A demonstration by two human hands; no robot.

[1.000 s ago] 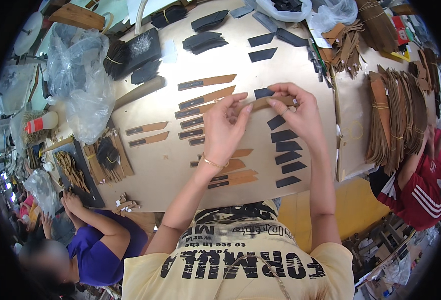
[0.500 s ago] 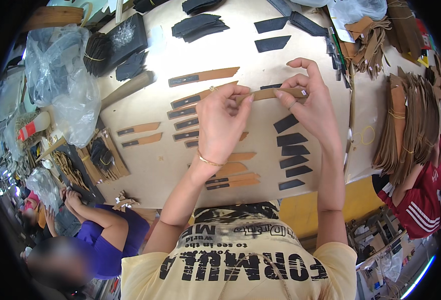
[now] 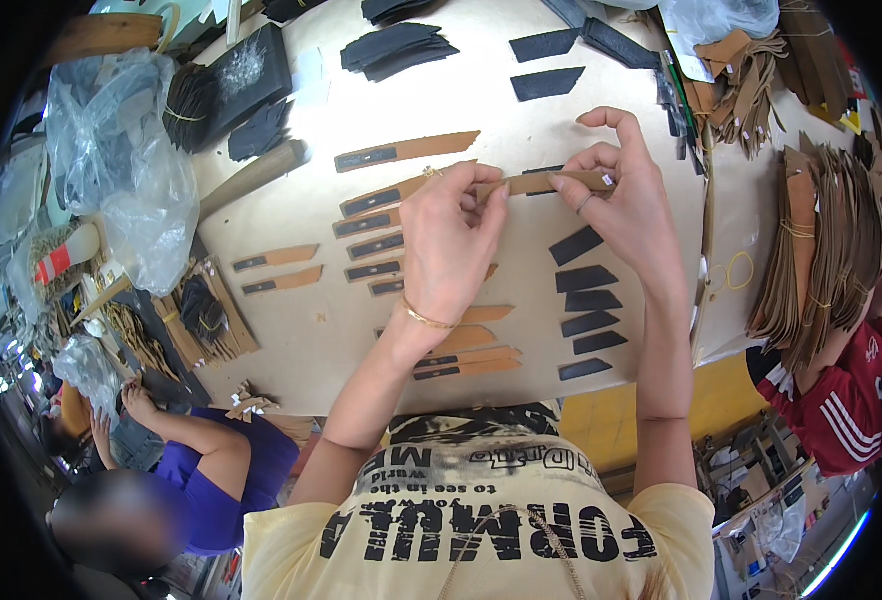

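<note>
Between my two hands a narrow brown leather strip (image 3: 533,184) is stretched level above the table. My left hand (image 3: 448,235) pinches its left end between thumb and fingers. Near the other end, beside a small white tag, my right hand (image 3: 623,205) pinches the strip, its forefinger raised and bent. Partly hidden behind the strip lies a black piece. Left of my hands lie several tan leather strips (image 3: 431,147) with black patches on one end, some covered by my left hand. Small black slanted pieces (image 3: 587,280) form a column below my right hand.
Bundled brown strips (image 3: 796,250) are heaped at the right. Stacked black pieces (image 3: 396,50) lie at the far side. Plastic bags (image 3: 121,160), a wooden stick (image 3: 253,186) and a brush (image 3: 66,250) crowd the left. A co-worker in purple (image 3: 231,475) sits at lower left.
Both hands keep their pinch on the strip, with hardly any movement. At lower left the co-worker's hands have shifted slightly.
</note>
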